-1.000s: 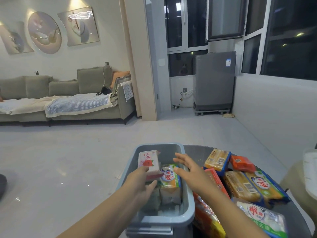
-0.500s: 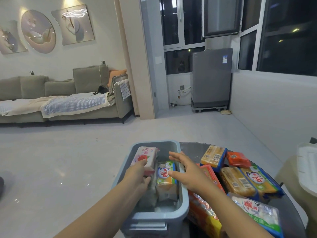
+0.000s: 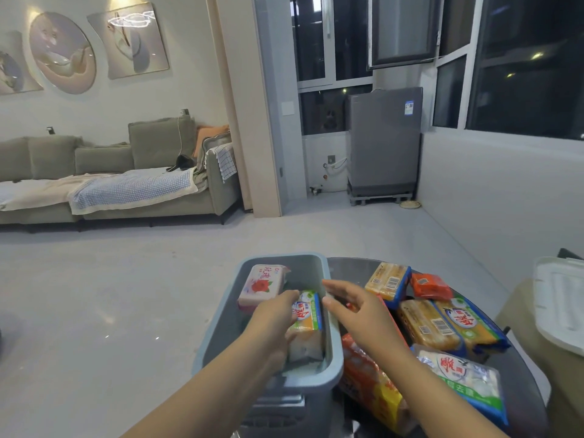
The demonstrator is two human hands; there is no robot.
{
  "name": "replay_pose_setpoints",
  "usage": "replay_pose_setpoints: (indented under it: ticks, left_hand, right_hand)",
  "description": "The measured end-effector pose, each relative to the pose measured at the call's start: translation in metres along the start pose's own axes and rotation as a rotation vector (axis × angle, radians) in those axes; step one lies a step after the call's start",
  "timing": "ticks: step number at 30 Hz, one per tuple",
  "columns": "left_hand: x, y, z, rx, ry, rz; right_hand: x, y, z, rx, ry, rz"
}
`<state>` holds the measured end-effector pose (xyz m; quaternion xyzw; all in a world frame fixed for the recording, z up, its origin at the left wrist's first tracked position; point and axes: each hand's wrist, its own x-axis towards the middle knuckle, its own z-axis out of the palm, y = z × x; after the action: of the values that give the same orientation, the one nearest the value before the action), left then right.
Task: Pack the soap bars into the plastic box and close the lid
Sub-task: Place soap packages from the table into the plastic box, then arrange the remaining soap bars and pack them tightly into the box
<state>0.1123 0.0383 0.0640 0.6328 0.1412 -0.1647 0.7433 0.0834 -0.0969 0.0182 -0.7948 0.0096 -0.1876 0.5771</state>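
Note:
A grey-blue plastic box (image 3: pixel 331 352) stands open on the left part of a dark round table (image 3: pixel 347 267). Inside it, a pink soap bar with a rose print (image 3: pixel 262 284) leans against the far left wall. My left hand (image 3: pixel 273 317) reaches into the box and grips the near end of that pink bar. Beside it in the box lies a green and orange soap pack (image 3: pixel 308 320). My right hand (image 3: pixel 357 314) hovers over the box's right rim with fingers spread, holding nothing. The white lid (image 3: pixel 561 305) lies off to the far right.
Several wrapped soap packs lie on the table right of the box: yellow ones (image 3: pixel 388 279) (image 3: pixel 426 328), an orange one (image 3: pixel 431 286), a red and yellow one (image 3: pixel 373 384), a white and green one (image 3: pixel 464 380). Bare floor lies beyond.
My left hand has lowered the pink soap bar from above the rim down into the box's far left side. My right hand has stayed over the right rim.

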Motion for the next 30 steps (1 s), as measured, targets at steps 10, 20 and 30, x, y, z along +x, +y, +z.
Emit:
replay_pose_setpoints:
  ticks: [10,20,30]
  left_hand:
    - [-0.044,-0.024,0.051,0.242,-0.141,0.389]
    - [-0.023,-0.057,0.108,0.288,-0.172,0.353]
    - [0.023,-0.093,0.106,0.482,-0.014,0.435]
  right_hand:
    - [-0.022,0.01,-0.052,-0.029,0.138,0.114]
    - [-0.023,0.046,-0.097,-0.136,0.115,0.314]
    - [0.002,0.057,-0.094,-0.315,-0.062,0.392]
